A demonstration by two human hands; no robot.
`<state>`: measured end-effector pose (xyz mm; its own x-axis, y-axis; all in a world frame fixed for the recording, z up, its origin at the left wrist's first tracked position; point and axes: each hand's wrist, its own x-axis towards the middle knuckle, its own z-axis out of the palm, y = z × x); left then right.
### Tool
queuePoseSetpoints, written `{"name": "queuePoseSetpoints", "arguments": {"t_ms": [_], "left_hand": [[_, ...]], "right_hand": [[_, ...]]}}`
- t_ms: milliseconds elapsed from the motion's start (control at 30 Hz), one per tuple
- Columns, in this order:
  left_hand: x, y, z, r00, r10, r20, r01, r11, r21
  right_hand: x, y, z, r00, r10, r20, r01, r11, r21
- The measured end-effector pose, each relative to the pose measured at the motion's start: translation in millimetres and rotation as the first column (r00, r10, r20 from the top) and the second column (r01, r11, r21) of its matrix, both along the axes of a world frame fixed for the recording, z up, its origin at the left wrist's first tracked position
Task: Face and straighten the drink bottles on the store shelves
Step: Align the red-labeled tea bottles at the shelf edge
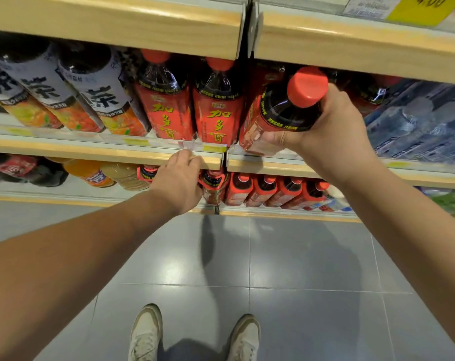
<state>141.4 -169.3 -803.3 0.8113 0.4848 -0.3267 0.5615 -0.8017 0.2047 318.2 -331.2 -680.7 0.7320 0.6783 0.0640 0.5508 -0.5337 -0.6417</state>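
Observation:
My right hand [333,131] grips a large red-labelled tea bottle [278,118] with a red cap, just below its neck. The bottle leans out toward me at the front of the middle shelf [273,165]. To its left, two matching red bottles [218,108] stand upright with their yellow lettering facing out. My left hand [179,178] is lower, its knuckles against the middle shelf's front edge, beside a small red bottle [213,183] on the lower shelf. Its fingertips are hidden, so I cannot see whether they hold anything.
White-labelled fruit tea bottles [73,95] fill the middle shelf's left side, and shrink-wrapped water packs [416,121] its right. Small red bottles [273,191] and orange drinks [91,173] line the lower shelf. A wooden shelf edge [143,24] hangs overhead. Grey floor tiles and my shoes are below.

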Motion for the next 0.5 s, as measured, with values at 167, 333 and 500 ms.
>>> {"name": "queuePoseSetpoints", "arguments": {"t_ms": [167, 333, 500], "left_hand": [[4, -1, 2, 1.000, 0.007, -0.009, -0.007, 1.000, 0.005], [9, -4, 2, 1.000, 0.016, -0.023, -0.016, 1.000, -0.005], [6, -5, 2, 0.999, -0.004, -0.036, 0.005, 1.000, 0.023]], "right_hand": [[-1, 11, 0, 0.999, -0.036, 0.000, 0.036, 0.999, -0.007], [3, 17, 6, 0.999, -0.030, -0.035, 0.030, 0.999, 0.011], [7, 22, 2, 0.998, -0.053, -0.042, 0.051, 0.998, -0.030]]}}
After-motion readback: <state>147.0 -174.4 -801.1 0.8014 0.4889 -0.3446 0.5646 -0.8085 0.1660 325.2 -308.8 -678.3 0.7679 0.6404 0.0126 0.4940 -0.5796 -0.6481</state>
